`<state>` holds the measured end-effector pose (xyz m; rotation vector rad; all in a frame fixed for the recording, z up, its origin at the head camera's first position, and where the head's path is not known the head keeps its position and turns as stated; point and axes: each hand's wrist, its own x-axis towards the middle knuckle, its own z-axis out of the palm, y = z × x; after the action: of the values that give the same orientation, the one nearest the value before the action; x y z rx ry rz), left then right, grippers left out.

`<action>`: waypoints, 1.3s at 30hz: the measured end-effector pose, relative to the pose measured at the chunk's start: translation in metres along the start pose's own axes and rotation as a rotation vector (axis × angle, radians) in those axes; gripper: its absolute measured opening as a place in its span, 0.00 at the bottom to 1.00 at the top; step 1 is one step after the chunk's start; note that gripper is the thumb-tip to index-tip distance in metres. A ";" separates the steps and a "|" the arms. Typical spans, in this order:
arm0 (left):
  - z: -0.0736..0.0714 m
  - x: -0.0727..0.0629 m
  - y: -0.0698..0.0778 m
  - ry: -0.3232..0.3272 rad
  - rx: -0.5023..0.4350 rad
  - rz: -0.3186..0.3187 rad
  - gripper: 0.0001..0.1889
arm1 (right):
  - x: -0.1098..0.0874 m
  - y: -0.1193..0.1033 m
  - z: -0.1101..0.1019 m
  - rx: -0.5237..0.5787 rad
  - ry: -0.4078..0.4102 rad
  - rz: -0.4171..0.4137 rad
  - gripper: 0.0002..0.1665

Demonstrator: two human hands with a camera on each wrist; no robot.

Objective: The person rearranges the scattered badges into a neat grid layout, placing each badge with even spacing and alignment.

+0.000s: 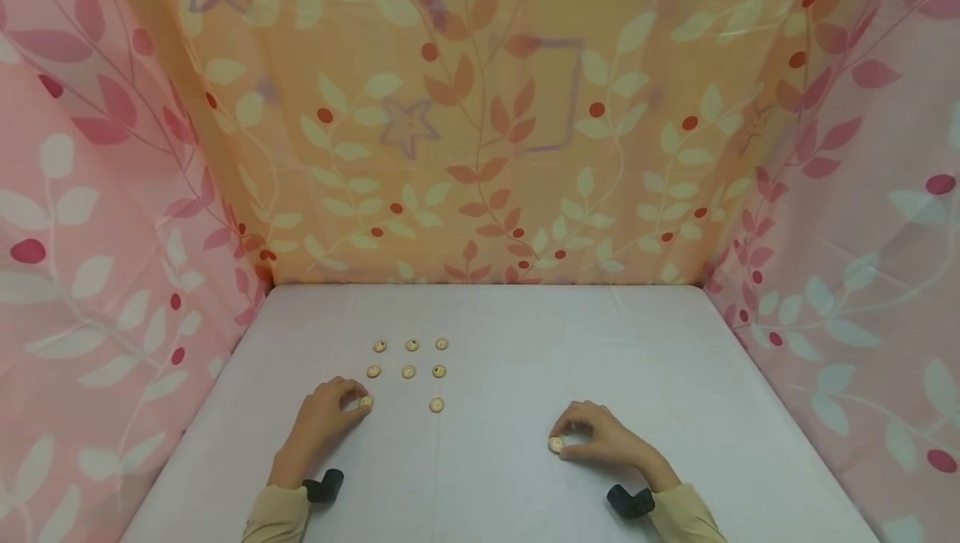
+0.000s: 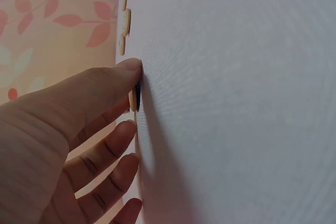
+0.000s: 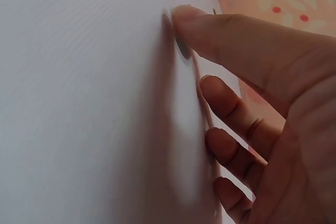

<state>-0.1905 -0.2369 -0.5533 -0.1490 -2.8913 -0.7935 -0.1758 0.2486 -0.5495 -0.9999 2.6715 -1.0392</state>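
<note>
My left hand point(image 1: 324, 419) pinches a small round wooden disc point(image 1: 366, 401) between thumb and forefinger, low at the table surface. Up close in the left wrist view, that disc point(image 2: 133, 99) stands out below the thumb tip, with a dark underside; the other fingers are loosely bent. Farther right, my right hand point(image 1: 603, 436) pinches another wooden disc point(image 1: 556, 444) by its edges. The right wrist view shows the thumb over this disc point(image 3: 182, 49), most of which is hidden. Matching discs point(image 1: 408, 371) lie in rows just beyond the left hand, with a single disc point(image 1: 437, 404) to its right.
A white-covered table point(image 1: 510, 493) bears everything. Patterned cloth stands at its back point(image 1: 480, 193), left point(image 1: 112, 276) and right point(image 1: 847, 276) edges. Black wrist devices sit on the left wrist point(image 1: 326, 486) and right wrist point(image 1: 630, 501).
</note>
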 end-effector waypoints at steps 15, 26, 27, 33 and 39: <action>0.000 -0.002 -0.003 -0.007 -0.028 0.003 0.12 | 0.051 -0.020 0.017 0.009 0.008 -0.152 0.16; 0.001 -0.004 -0.002 -0.019 -0.048 -0.027 0.12 | 0.078 -0.032 0.032 0.061 0.004 -0.128 0.15; 0.000 -0.004 -0.001 -0.020 -0.051 -0.027 0.12 | 0.080 -0.033 0.034 0.053 0.003 -0.116 0.15; -0.002 -0.002 0.001 -0.040 -0.063 -0.037 0.12 | 0.091 -0.041 0.048 0.016 0.013 -0.117 0.15; -0.003 0.000 0.001 -0.039 -0.060 -0.017 0.11 | 0.104 -0.050 0.055 -0.007 0.032 -0.137 0.15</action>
<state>-0.1898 -0.2380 -0.5502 -0.1483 -2.9099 -0.8911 -0.2119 0.1258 -0.5458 -1.1928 2.6659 -1.0799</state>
